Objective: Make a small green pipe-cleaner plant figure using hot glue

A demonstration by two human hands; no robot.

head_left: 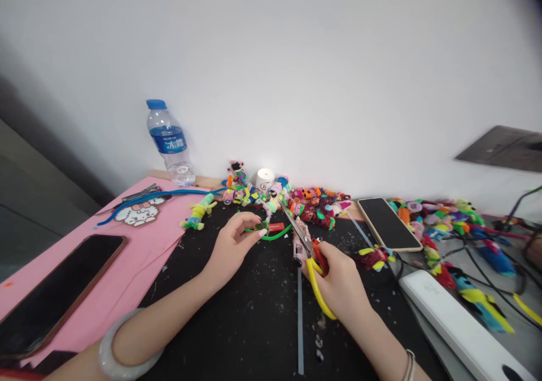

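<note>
Over a black mat (237, 330), the left hand (237, 237) pinches a green stem (276, 236) at thumb and fingertips, which partly hide its darker end, while the right hand (342, 280) is closed around the handles of scissors (302, 235). The stem curves just left of the scissors, before a red object (276, 227) whose lettering is illegible.
</note>
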